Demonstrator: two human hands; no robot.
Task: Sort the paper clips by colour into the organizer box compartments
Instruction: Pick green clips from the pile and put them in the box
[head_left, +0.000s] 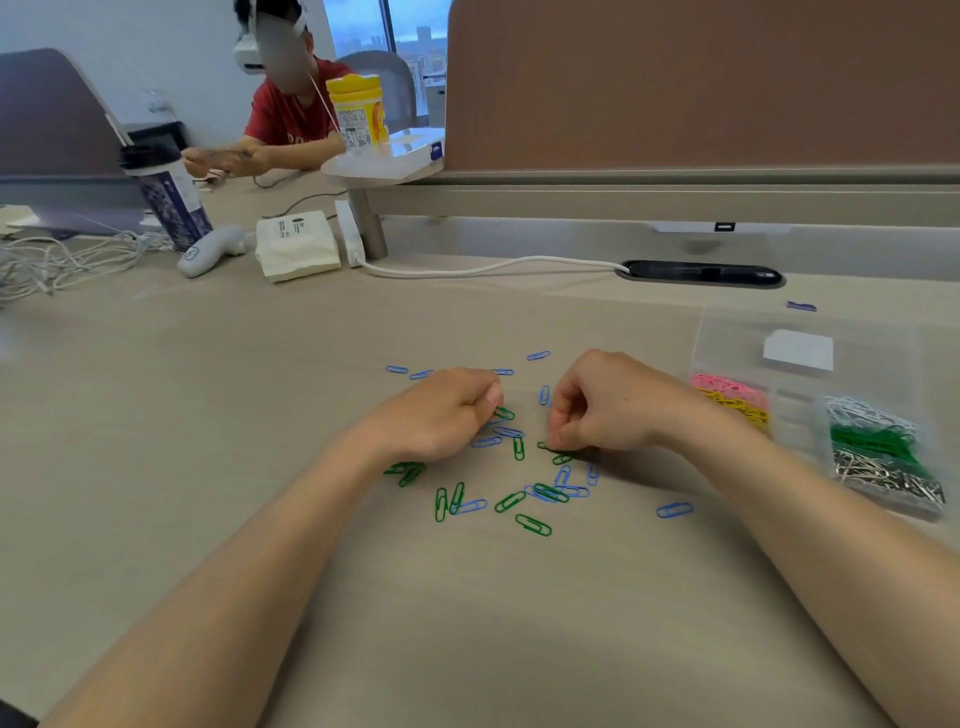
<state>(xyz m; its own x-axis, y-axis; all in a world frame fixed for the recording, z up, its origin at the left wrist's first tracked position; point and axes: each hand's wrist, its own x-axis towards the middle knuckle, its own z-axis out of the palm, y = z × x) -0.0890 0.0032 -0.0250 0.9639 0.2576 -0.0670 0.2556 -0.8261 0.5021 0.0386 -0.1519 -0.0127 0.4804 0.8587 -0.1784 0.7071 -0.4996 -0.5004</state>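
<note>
A wide beige desk (218, 426) fills the view, with a brown partition panel (701, 83) standing along its far edge. Well to the right of the right fingers we see a clear organizer box (737, 338). Its compartments hold pink clips (727, 385), yellow clips (744, 411), white clips (862, 415), sorted green clips (872, 441) and silver clips (883, 475).

Two bare forearms reach in from the bottom edge. The left hand (441, 415) has its fingers curled toward the palm. A small green clip (503, 413) shows right at the fingertips, and we cannot tell whether they hold it. The right hand (608, 405) curls downward, thumb and fingertips drawn narrow, pinching a second green clip (545, 446) against the desk.

Loose clips (532, 525), blue and green, lie scattered between the two sets of fingers, beyond them and nearer us. A lone blue clip (674, 510) lies apart, nearer us than the right fingers and to their right.
</note>
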